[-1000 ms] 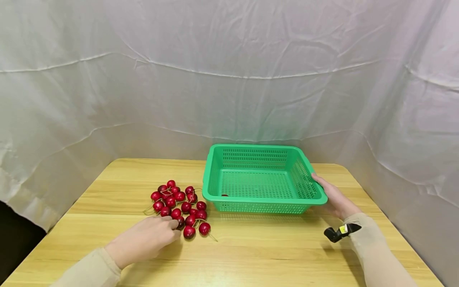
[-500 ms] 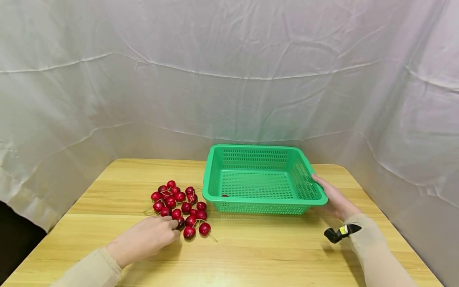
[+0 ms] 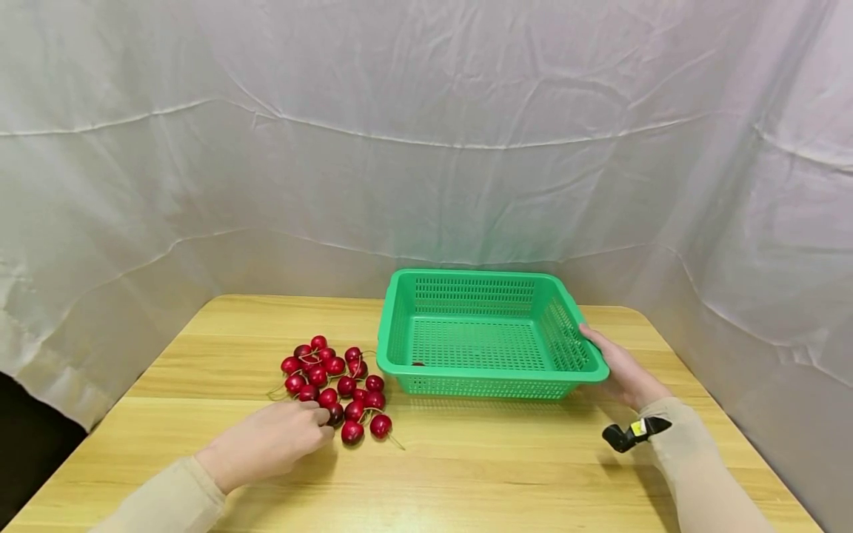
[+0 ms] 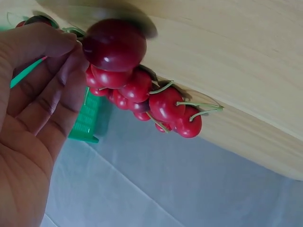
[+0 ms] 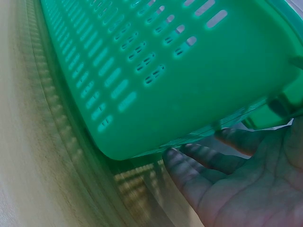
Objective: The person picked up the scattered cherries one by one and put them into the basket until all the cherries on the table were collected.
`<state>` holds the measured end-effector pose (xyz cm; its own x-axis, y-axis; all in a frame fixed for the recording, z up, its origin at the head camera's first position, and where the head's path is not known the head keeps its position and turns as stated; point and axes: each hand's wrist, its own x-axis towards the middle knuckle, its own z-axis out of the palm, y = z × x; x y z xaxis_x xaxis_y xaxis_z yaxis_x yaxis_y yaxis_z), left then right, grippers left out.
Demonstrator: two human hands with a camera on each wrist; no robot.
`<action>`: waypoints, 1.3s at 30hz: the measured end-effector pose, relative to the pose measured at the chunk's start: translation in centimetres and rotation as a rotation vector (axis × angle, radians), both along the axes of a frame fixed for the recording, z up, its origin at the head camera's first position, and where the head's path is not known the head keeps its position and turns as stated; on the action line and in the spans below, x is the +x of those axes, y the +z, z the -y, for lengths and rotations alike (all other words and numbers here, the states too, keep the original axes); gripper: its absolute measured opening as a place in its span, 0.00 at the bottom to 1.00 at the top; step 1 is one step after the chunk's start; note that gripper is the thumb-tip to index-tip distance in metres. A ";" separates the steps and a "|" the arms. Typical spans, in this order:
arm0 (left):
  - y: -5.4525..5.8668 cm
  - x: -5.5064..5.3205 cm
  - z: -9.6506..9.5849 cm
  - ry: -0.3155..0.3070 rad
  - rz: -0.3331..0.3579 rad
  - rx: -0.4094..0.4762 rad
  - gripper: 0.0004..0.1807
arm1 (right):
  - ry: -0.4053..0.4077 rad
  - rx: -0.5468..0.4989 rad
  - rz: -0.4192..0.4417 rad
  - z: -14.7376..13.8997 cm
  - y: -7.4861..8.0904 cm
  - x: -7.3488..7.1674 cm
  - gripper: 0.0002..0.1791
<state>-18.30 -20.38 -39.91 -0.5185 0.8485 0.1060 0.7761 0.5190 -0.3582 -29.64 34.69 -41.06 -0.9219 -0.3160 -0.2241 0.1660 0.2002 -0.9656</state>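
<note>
My left hand (image 3: 273, 442) is low at the near-left edge of a pile of red cherries (image 3: 335, 365). Its thumb and fingertips pinch together at the stem side of a dark red cherry (image 4: 114, 45), seen close up in the left wrist view. That cherry still lies among the others by the table. On the right, my right hand (image 3: 620, 368) holds the right end of a green plastic basket (image 3: 480, 370), thumb at the rim. In the right wrist view its fingers (image 5: 208, 158) lie against the basket's outer wall. A bit of red shows inside the basket's near-left corner.
The wooden table (image 3: 453, 466) extends in front of the basket and the cherries. A pale cloth curtain (image 3: 426, 185) hangs behind and at both sides. Stems stick out from several cherries. A black strap device (image 3: 633, 431) sits on the right wrist.
</note>
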 end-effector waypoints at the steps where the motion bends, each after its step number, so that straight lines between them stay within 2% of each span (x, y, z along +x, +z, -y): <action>1: 0.0 0.0 0.0 0.003 0.015 0.005 0.12 | 0.001 -0.002 -0.001 0.0 0.0 0.0 0.47; 7: 0.2 -0.4 0.4 0.010 0.088 0.060 0.13 | 0.000 -0.007 0.001 0.1 0.0 0.0 0.47; 11: 0.3 -0.8 0.8 0.005 0.172 0.146 0.17 | -0.001 -0.008 0.003 0.1 0.1 0.0 0.47; 17: 0.8 -1.3 1.3 0.037 0.329 0.283 0.25 | -0.003 -0.020 0.006 0.1 0.0 0.1 0.47; 20: 1.2 -1.5 1.7 0.027 0.361 0.335 0.24 | -0.003 -0.015 0.007 0.1 0.1 0.1 0.47; 26: 1.8 -2.1 2.2 -0.051 0.397 0.427 0.21 | -0.002 -0.018 0.007 0.1 0.2 0.2 0.47; 30: 2.4 -2.4 2.5 -0.058 0.429 0.506 0.20 | 0.003 -0.024 -0.004 0.1 0.1 0.2 0.46; 35: 3.0 -2.9 2.6 -0.088 0.406 0.611 0.21 | -0.004 -0.024 -0.012 0.1 0.0 0.1 0.46; 39: 3.3 -3.4 2.5 -0.084 0.377 0.707 0.21 | -0.008 -0.023 -0.009 0.0 -0.1 0.0 0.46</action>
<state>-21.72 -22.89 -36.62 -0.5639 0.6836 0.4634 0.8258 0.4595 0.3269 -29.67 34.65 -41.21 -0.9264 -0.3133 -0.2088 0.1591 0.1769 -0.9713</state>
